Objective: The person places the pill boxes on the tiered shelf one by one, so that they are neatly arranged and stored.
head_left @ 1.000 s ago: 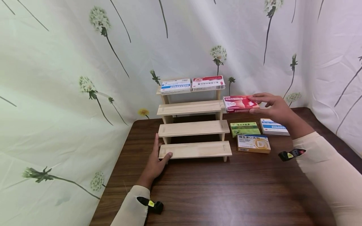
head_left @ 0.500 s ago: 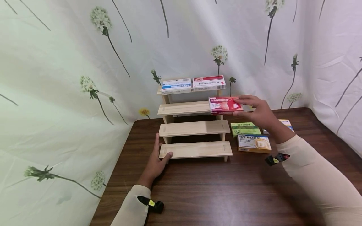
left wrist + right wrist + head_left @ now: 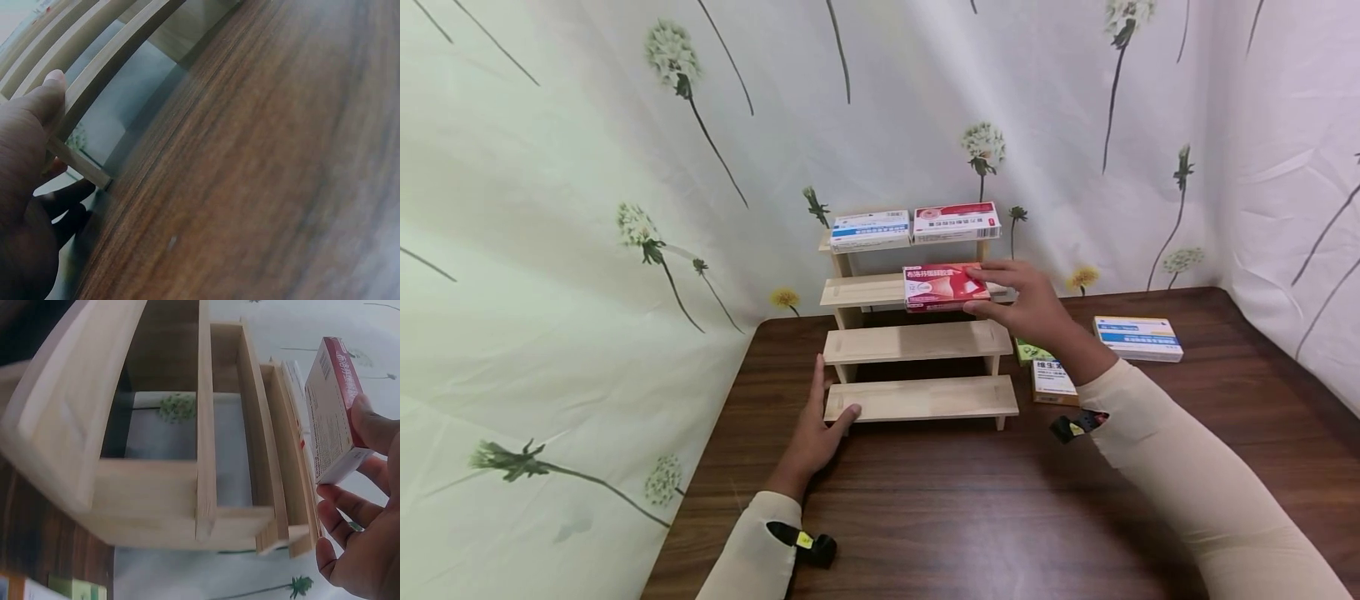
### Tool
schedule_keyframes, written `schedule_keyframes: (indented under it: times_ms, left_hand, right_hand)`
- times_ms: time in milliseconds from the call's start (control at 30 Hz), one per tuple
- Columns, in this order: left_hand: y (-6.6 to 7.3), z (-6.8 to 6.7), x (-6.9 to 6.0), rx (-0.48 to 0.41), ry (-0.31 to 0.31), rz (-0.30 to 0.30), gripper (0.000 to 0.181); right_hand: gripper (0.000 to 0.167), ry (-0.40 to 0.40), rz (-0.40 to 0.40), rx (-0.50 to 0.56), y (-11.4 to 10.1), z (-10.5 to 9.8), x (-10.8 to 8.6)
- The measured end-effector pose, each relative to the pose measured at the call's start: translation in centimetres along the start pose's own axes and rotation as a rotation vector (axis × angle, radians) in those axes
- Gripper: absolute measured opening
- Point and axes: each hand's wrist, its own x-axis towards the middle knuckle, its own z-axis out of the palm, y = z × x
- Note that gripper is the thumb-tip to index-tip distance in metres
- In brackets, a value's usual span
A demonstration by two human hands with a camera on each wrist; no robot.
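Observation:
My right hand (image 3: 1033, 308) pinches a red and white medicine box (image 3: 936, 287) by its right end, thumb in front and fingers behind. In the head view the box overlaps the second-highest board of a stepped wooden rack (image 3: 917, 342); touching or apart I cannot tell. The right wrist view shows the box (image 3: 331, 412) tilted between thumb and fingers. At the rack's lower left, my left hand (image 3: 811, 433) lies against the end of the lowest board, its fingers extended along the side. Its thumb rests on that board, also visible in the left wrist view (image 3: 47, 100).
A blue and white box (image 3: 871, 232) and a red-topped white box (image 3: 957, 222) lie on the top board. Right of the rack lie a green box (image 3: 1030, 352) and a vitamin D box (image 3: 1052, 383), both partly hidden, and another blue-white box (image 3: 1138, 337).
My right hand has carried the red medicine box leftward, from beside the rack to the middle of the second-highest board. The left hand has stayed against the rack.

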Motion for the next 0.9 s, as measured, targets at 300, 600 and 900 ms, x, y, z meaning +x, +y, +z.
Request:
schedule_keyframes:
  times_ms: [300, 600, 900]
  left_hand:
    - [0.1, 0.0, -0.1, 0.007, 0.003, -0.015, 0.106]
    - [0.2, 0.0, 0.0, -0.007, 0.001, -0.012, 0.107]
    - [0.1, 0.1, 0.1, 0.002, 0.007, -0.007, 0.109]
  right_hand:
    - [0.060, -0.012, 0.020, 0.010, -1.1, 1.9, 1.4]
    - [0.064, -0.027, -0.061, -0.141, -1.4, 4.5, 2.6]
    - [0.064, -0.024, -0.062, -0.196, -2.5, 6.7, 4.1]
